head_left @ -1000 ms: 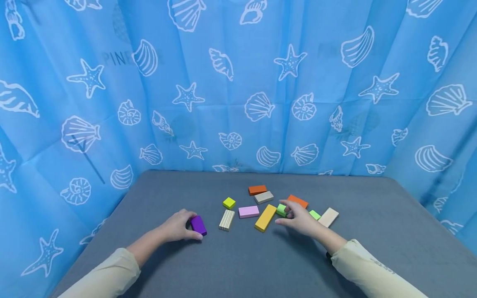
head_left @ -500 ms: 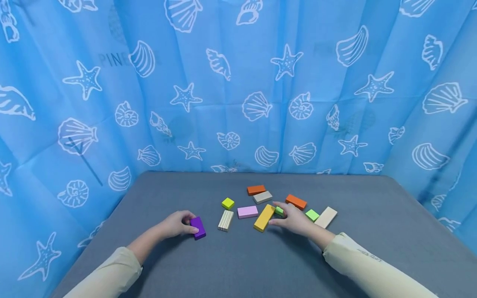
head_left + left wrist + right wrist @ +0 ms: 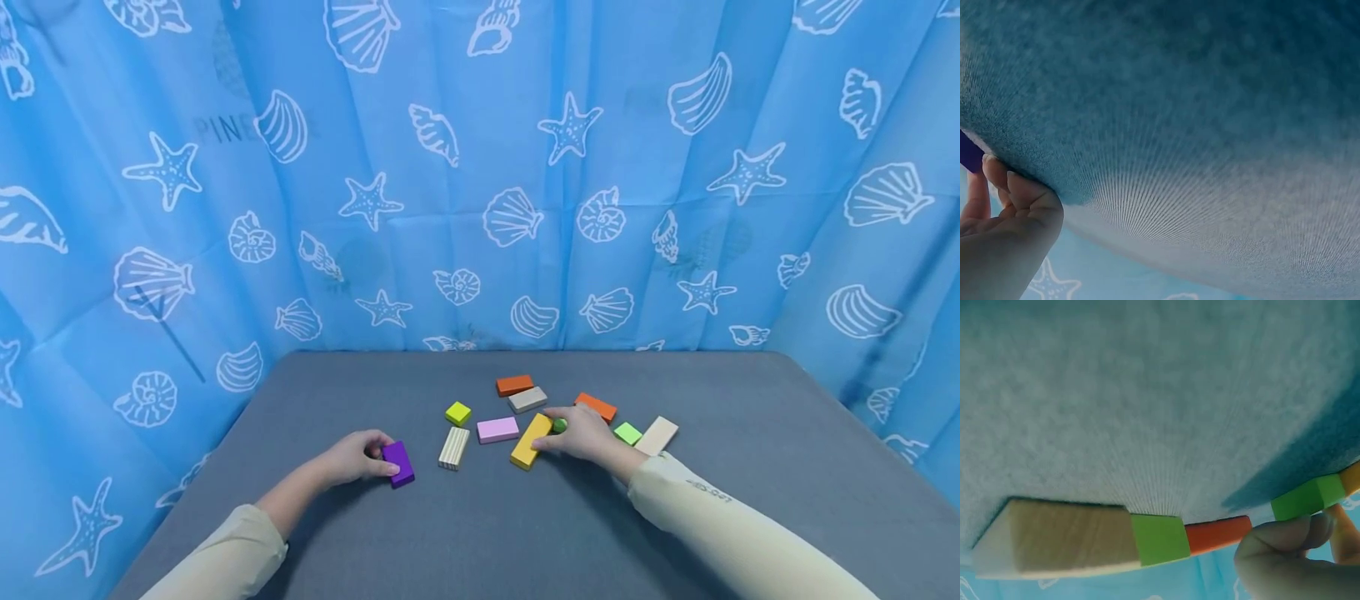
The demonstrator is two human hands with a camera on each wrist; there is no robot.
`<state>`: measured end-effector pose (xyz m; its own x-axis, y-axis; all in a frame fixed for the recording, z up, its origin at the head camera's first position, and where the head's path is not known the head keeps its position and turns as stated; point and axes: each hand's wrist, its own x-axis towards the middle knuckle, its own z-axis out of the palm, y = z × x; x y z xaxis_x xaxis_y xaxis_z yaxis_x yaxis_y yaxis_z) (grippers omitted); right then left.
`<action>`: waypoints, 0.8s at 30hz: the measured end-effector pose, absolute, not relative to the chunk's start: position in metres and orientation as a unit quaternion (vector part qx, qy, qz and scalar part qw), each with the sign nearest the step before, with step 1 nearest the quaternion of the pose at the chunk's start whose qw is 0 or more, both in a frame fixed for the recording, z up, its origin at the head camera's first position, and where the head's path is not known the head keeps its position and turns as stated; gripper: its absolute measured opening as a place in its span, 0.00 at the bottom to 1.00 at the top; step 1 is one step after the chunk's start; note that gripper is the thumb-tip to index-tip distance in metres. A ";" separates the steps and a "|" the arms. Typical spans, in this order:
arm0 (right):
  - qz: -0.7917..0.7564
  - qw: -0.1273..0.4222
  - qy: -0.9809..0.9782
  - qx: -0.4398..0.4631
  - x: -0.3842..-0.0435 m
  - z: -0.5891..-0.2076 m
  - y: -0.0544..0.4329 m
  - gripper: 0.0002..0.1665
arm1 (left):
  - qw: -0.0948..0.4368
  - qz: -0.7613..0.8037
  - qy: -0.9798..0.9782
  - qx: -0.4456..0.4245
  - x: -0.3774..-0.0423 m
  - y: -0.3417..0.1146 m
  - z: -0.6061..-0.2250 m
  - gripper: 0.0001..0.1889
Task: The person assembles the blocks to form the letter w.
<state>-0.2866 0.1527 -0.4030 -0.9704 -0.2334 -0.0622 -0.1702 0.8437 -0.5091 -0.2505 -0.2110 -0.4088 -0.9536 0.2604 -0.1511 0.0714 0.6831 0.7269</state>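
In the head view my left hand (image 3: 356, 457) pinches a purple block (image 3: 398, 464) at the left of the group, thumb on its near side. The left wrist view shows only a corner of that purple block (image 3: 970, 153) beyond the fingers. My right hand (image 3: 588, 435) has its thumb and index finger at the right side and far end of a yellow block (image 3: 531, 442), gripping it. A green block (image 3: 559, 425) sits beside the yellow one, mostly hidden under the right hand. The right wrist view shows this green block (image 3: 1309, 497) close to the fingers.
Near the hands lie a striped block (image 3: 453, 448), a pink block (image 3: 497, 430), a yellow-green block (image 3: 458, 413), a dark orange block (image 3: 514, 385) and a grey-beige block (image 3: 528, 399). Further right are an orange block (image 3: 597, 407), a light green block (image 3: 627, 433) and a beige block (image 3: 657, 436).
My right hand has moved left from over the green block to the yellow block. The left thumb has closed onto the purple block, which has shifted slightly nearer.
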 end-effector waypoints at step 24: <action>-0.233 0.138 0.937 -0.218 -0.310 -0.391 0.158 0.36 | 0.121 0.384 0.912 0.076 -0.250 -0.210 -0.411 0.21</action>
<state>-0.3104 0.1584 -0.3910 -0.8665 -0.4738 -0.1571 -0.3448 0.7958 -0.4978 -0.2504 -0.2099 -0.4105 -0.9593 0.2311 -0.1623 0.0456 0.6940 0.7185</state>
